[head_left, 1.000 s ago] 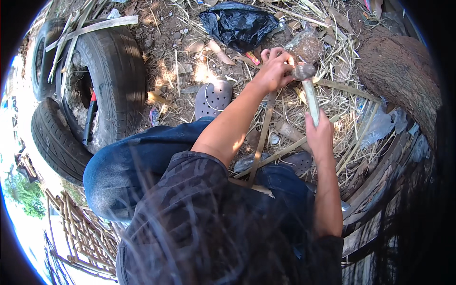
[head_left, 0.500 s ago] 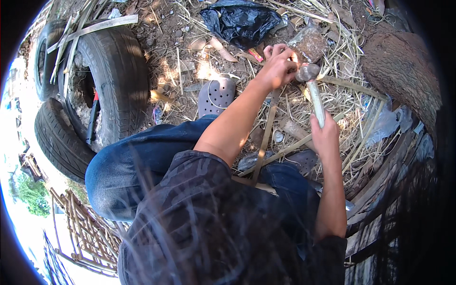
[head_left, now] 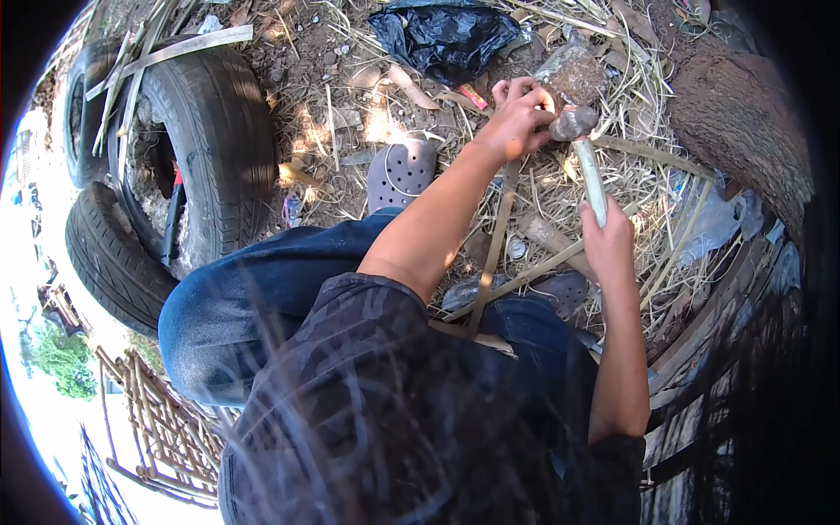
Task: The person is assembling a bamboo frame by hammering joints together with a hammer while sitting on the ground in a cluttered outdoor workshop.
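My right hand (head_left: 608, 238) grips a hammer (head_left: 590, 179) by its pale handle. The rounded, dull grey hammer head (head_left: 572, 124) is close beside the fingers of my left hand (head_left: 521, 120). Those left fingers are curled together, and whatever they pinch is hidden behind them and the hammer head. Just beyond both hands a rough brownish stone or block (head_left: 577, 77) sits on the ground. A flat bamboo strip (head_left: 493, 254) runs from below my left hand back toward my legs.
A black plastic bag (head_left: 444, 39) lies beyond my left hand. Old tyres (head_left: 214, 131) stand at the left, with a red-and-black tool (head_left: 173, 214) inside one. A thick log (head_left: 739, 131) lies at the right. Straw and bamboo shavings (head_left: 643, 175) cover the ground near my grey clogs (head_left: 401, 175).
My right hand and the hammer have shifted slightly to the right, and the hammer head has turned a little. My left hand stays nearly in place.
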Demonstrator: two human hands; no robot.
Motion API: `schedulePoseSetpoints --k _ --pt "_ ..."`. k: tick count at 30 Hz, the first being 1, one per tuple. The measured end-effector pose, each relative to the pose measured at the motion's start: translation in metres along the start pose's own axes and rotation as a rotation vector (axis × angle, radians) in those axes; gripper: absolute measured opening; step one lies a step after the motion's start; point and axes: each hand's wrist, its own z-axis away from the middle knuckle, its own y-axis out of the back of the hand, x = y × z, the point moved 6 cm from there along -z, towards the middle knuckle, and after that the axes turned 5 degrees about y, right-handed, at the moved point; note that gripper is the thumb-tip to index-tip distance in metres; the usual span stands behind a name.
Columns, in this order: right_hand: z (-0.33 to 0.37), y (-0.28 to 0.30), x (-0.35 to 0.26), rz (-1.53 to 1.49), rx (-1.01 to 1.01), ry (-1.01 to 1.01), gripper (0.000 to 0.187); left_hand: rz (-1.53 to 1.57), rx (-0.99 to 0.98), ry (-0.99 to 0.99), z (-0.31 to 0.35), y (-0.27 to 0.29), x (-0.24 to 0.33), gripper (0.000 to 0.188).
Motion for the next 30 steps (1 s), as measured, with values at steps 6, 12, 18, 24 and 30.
schedulePoseSetpoints --k 6,12,18,24,30 --pt "0.005 0.001 0.0 -0.103 0.033 -0.026 0.025 0.057 0.087 -0.045 0.002 0.005 -0.003 0.025" --pt "0.003 0.002 0.003 -0.099 0.069 -0.009 0.028 0.046 0.073 -0.057 0.0 0.001 -0.004 0.025" --pt "0.001 0.017 0.005 -0.121 0.052 -0.068 0.028 0.005 0.041 -0.017 0.004 0.003 -0.006 0.025" --pt "0.001 0.008 -0.003 0.001 0.035 0.034 0.028 -0.009 0.007 0.05 -0.002 0.004 -0.001 0.022" --pt "0.0 -0.004 -0.006 -0.012 -0.013 0.02 0.025 -0.058 0.018 0.054 0.001 0.004 -0.001 0.023"
